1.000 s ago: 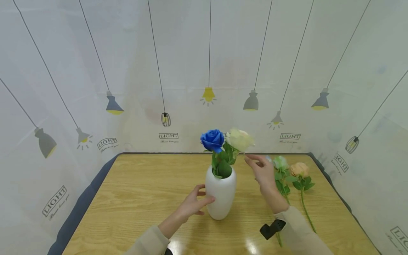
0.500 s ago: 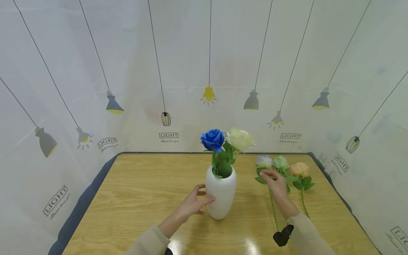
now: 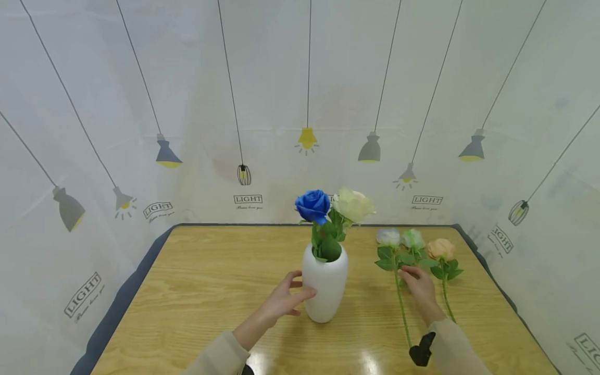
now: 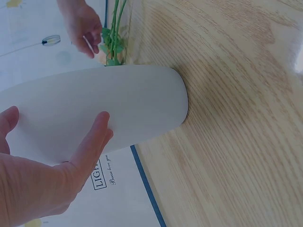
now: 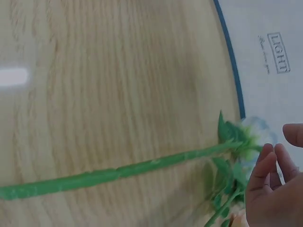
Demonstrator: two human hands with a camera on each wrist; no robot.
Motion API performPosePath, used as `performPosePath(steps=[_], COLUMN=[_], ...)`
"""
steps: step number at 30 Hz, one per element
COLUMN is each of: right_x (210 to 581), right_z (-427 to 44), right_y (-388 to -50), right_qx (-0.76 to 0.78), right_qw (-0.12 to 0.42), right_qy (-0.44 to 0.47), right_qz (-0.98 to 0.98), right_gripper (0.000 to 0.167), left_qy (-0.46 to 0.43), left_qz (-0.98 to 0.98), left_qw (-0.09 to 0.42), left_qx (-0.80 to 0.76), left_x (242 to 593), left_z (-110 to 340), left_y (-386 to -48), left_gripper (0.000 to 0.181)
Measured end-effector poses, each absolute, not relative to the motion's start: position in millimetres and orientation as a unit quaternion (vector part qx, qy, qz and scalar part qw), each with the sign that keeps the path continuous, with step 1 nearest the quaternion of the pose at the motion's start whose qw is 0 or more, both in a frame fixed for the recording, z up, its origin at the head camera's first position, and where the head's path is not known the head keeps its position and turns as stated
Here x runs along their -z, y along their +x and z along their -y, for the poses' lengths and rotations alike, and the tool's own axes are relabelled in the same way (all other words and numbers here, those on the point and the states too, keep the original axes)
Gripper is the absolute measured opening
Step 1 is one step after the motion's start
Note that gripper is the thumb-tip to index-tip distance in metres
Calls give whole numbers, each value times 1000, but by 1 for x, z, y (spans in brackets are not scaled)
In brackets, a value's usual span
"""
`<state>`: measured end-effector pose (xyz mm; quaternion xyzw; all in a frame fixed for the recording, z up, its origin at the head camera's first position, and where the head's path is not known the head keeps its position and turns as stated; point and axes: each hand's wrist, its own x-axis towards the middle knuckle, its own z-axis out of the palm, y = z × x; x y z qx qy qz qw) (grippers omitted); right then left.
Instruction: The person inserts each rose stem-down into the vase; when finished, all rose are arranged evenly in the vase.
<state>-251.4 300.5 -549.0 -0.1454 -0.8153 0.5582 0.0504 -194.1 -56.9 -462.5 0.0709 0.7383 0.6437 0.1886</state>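
A white vase stands upright with a blue rose and a cream rose in it. My left hand holds the vase by its left side, thumb and fingers spread against the wall; the left wrist view shows this hand on the vase. My right hand is over the lying flowers, just right of the stem of the pale bluish-white rose. Nothing is between its parted thumb and fingers in the right wrist view, where the hand is near the green stem.
A pale green rose and a peach rose lie on the right part of the wooden table. Behind the table's far edge hangs a light cloth printed with lamps.
My right hand has moved from beside the cream rose, right and toward me, to the lying stems, uncovering the pale bluish-white rose. My left hand and the vase have stayed in place.
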Motion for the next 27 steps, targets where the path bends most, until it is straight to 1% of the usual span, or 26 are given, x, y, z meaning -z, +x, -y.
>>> performPosePath(steps=[3,7,15,19,27], right_x=[547,544,562,565,567], right_z=[-301,-297,-292,-287,-279], right_y=[-243,-233,-225,-224,-226], right_qx=[-559,-540,-557,-545,-519], right_qw=[38,26,-10,-7,0], right_qy=[-150,-168,-182,-171,-155], right_qz=[815,824,810,820,841], right_gripper=[53,47,45,46,37], left_qy=[69,68,67,66,68], left_qz=[-740,-739,-738,-740,-741], left_qw=[192,192,191,191,187], left_qx=[-641,-642,-643,-642,-641], left_x=[461,460,461,461,460], left_z=[57,58,56,57,57], left_y=[-193,-193,-193,-194,-194], left_gripper=[74,74,73,74,74])
